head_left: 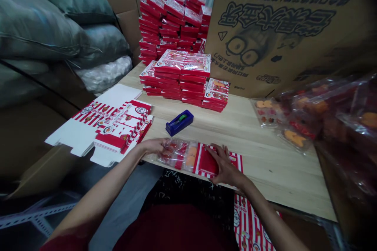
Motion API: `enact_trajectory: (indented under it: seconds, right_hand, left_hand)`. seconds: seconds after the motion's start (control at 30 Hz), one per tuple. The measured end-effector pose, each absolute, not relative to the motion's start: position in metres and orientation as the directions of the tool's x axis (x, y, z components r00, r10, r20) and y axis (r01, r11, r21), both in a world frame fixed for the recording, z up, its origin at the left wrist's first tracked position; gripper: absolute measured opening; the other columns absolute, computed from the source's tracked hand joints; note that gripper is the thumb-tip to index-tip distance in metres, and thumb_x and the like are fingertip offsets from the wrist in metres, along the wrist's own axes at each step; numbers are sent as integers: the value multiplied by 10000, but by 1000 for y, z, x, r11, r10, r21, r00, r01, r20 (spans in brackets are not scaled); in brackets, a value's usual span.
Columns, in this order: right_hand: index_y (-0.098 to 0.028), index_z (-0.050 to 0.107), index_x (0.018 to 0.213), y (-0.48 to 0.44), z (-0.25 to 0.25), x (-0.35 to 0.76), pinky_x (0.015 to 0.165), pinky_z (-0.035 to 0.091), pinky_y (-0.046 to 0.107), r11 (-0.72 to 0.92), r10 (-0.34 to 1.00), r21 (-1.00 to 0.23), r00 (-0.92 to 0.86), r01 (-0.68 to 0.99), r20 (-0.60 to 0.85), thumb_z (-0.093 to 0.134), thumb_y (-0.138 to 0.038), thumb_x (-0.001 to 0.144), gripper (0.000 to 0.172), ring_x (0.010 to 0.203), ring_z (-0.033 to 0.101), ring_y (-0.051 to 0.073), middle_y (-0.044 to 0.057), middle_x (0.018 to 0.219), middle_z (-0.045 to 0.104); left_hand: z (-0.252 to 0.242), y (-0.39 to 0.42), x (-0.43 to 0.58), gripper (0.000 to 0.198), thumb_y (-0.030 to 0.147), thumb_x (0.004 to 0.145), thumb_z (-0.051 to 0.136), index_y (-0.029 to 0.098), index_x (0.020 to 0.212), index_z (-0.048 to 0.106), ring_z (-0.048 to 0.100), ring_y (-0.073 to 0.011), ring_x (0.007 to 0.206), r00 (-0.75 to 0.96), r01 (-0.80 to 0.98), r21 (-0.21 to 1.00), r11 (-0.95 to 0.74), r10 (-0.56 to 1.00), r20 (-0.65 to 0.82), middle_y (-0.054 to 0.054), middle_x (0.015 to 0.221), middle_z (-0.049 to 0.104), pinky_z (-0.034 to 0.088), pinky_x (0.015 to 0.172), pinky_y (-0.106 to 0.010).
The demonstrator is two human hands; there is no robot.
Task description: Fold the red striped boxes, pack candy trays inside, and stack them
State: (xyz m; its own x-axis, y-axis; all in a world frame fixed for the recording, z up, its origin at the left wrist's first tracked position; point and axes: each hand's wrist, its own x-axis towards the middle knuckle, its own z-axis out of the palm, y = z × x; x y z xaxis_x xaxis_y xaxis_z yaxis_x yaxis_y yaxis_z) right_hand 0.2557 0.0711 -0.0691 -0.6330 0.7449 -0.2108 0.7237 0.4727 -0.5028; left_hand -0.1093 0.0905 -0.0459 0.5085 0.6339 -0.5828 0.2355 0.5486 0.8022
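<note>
My left hand [154,147] is at the near edge of the table, its fingers closed on the left end of a clear plastic tray [178,155] with red and orange pieces in it. The tray's right part meets a red and white striped box [203,160]. My right hand [224,164] rests over this box, thumb and fingers spread across its top and near edge. A blue tape dispenser [179,122] stands just beyond the tray.
Flat printed cartons [118,125] lie at the left. Filled red boxes [182,74] are stacked at the back, beside a large cardboard box [279,27]. Clear packs of pieces [294,137] heap up at the right. Grey sacks [32,19] fill the far left.
</note>
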Motion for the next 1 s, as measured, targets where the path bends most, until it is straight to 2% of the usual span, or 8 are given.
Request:
enact_trajectory:
  seconds: [0.17,0.3,0.37,0.47,0.53,0.63,0.77,1.0]
  right_hand:
    - [-204,197,1648,73,-70,255,1231,-127,635,476,728,-501,-643,723,-236,842,-347,564,1270,1594,64,430,237,1661,179]
    - [-230,198,1646,73,-72,252,1224,-118,659,479,750,-488,-629,730,-205,838,-346,565,1261,1588,84,444,228,1648,201]
    - [-243,195,1646,73,-75,250,1224,-106,666,481,766,-483,-619,732,-174,832,-354,581,1245,1583,100,448,220,1633,218]
    - [-239,190,1646,72,-77,249,1224,-98,668,477,780,-483,-607,734,-152,823,-364,597,1232,1573,135,449,222,1612,245]
    - [-251,162,1651,72,-77,250,1224,-98,667,477,781,-484,-606,734,-148,824,-375,595,1252,1570,146,450,217,1610,256]
    - [-264,158,1651,72,-76,250,1227,-90,660,483,773,-488,-616,727,-152,827,-370,579,1268,1570,145,454,209,1623,248]
    - [-268,170,1647,71,-75,249,1230,-95,652,482,772,-501,-619,719,-144,824,-337,569,1263,1573,160,434,203,1616,258]
    - [-287,128,1652,69,-75,251,1236,-68,653,484,800,-497,-594,720,-81,827,-365,596,1269,1556,200,432,194,1594,265]
  left_hand:
    - [-40,109,-108,208,161,519,893,154,647,729,552,-141,517,543,293,799,524,597,-591,-23,605,673,418,511,-238]
    - [-41,113,-98,195,210,551,897,164,649,735,551,-136,504,542,275,809,520,612,-577,-21,587,676,429,532,-243]
    - [-43,109,-90,215,258,607,893,161,751,767,570,-135,541,522,227,834,503,660,-540,-22,634,703,444,566,-240]
    - [-45,102,-79,374,305,674,881,163,1005,780,656,-158,730,462,126,875,467,753,-469,-52,890,777,491,685,-245]
    - [-48,98,-76,437,321,677,888,159,1065,772,684,-181,824,435,82,881,466,779,-452,-77,1005,782,509,734,-261]
    - [-55,94,-71,442,345,639,912,128,999,778,686,-195,742,423,55,863,502,772,-475,-99,916,778,509,662,-280]
    - [-64,92,-50,469,357,565,942,127,921,741,656,-173,655,377,-1,857,515,794,-477,-62,805,740,510,620,-283]
    - [-65,89,-34,446,385,627,917,139,907,672,603,-134,628,243,-30,908,417,885,-398,-8,732,680,455,597,-242]
